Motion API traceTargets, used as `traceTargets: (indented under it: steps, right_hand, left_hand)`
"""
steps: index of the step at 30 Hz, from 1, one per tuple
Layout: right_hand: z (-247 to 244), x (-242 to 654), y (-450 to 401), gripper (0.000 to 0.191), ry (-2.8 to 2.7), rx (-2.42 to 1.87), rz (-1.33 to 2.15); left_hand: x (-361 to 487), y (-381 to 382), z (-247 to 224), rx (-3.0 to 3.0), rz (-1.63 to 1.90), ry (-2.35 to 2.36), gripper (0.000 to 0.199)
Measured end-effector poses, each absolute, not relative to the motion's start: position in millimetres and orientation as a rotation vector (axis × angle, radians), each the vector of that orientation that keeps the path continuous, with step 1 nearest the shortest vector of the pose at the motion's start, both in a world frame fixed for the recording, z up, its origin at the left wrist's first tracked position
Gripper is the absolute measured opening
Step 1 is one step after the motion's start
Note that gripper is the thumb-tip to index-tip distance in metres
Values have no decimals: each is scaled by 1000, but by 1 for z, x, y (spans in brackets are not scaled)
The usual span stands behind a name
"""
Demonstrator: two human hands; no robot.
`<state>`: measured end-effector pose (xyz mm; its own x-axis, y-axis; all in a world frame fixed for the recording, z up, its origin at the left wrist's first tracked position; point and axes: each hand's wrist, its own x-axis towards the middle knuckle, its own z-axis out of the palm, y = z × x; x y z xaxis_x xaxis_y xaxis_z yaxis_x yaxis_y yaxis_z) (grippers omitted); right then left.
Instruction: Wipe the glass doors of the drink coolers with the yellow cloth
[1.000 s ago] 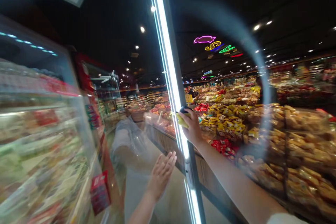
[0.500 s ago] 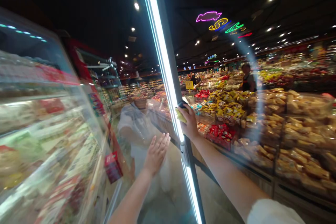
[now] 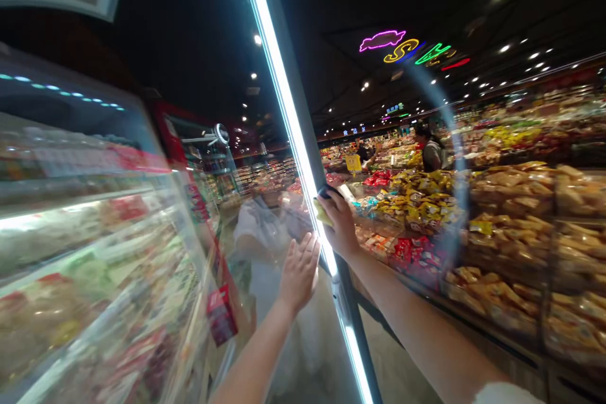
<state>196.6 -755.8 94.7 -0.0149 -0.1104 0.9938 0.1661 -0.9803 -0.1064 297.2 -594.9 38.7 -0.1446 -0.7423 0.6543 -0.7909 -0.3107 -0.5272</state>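
Yellow pad (image 3: 323, 213) touching light strip (image 3: 284, 89), right hand (image 3: 343, 225) gripping it; left hand (image 3: 300, 270), open, seemingly resting on glass door (image 3: 267, 322) at pad's seven o'clock. Uneven palm pressure possibly swinging door, making pad slip.

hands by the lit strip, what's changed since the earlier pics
The left hand has moved up and in, closer to the lit strip and the right hand. A person in the background has shifted left in view. Nothing visibly taken hold of or let go: the right hand still holds the yellowish pad at the strip, and the left is still empty.
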Motion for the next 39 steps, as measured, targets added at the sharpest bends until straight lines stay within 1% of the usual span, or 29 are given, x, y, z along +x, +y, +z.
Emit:
traceTargets:
  steps: [4,7,9,13,15,17,20,22,23,25,27,29,31,33,34,37,39]
  right_hand:
    - [176,199,-764,54,-62,-2139,-2175]
    - [209,200,-766,55,-29,-2203,-2189]
    - [205,199,-765,57,-21,-2243,-2193]
    - [159,194,-761,58,1,-2411,-2150]
    - [149,192,-762,59,32,-2502,-2102]
    - [165,192,-765,60,54,-2559,-2067]
    - [216,194,-767,58,54,-2563,-2070]
    - [234,195,-766,56,71,-2548,-2081]
    - [231,196,-764,57,90,-2554,-2079]
    - [199,194,-758,59,127,-2618,-2038]
    - [140,189,-751,60,118,-2737,-1951]
    - [80,181,-744,56,31,-2861,-1833]
    - [40,174,-740,53,-72,-2939,-1705]
    - [35,173,-739,52,-100,-2916,-1665]
    - [44,175,-739,52,-83,-2879,-1680]
    - [92,197,-732,57,-1,-2679,-1796]
    - [112,217,-718,58,48,-2509,-1866]
  left_hand:
    - [293,-606,49,2025,1479,-1747,73]
    - [292,-605,57,1994,1477,-1750,74]
    - [293,-601,60,1976,1486,-1758,75]
    - [297,-590,57,1974,1533,-1739,75]
    - [301,-584,53,1967,1559,-1737,74]
    - [305,-580,51,1962,1577,-1734,73]
    - [310,-576,52,1987,1580,-1700,72]
    - [312,-573,52,2018,1561,-1679,71]
    - [312,-571,52,2036,1545,-1667,70]
    - [311,-563,49,2075,1511,-1647,68]
    - [312,-553,42,2107,1482,-1639,67]
    - [313,-540,34,2124,1458,-1655,68]
    - [316,-525,29,2132,1436,-1678,69]
    - [320,-511,29,2141,1417,-1682,69]
    - [322,-505,31,2146,1411,-1672,69]
    - [328,-488,40,2160,1409,-1635,72]
    - [331,-479,45,2161,1414,-1635,74]
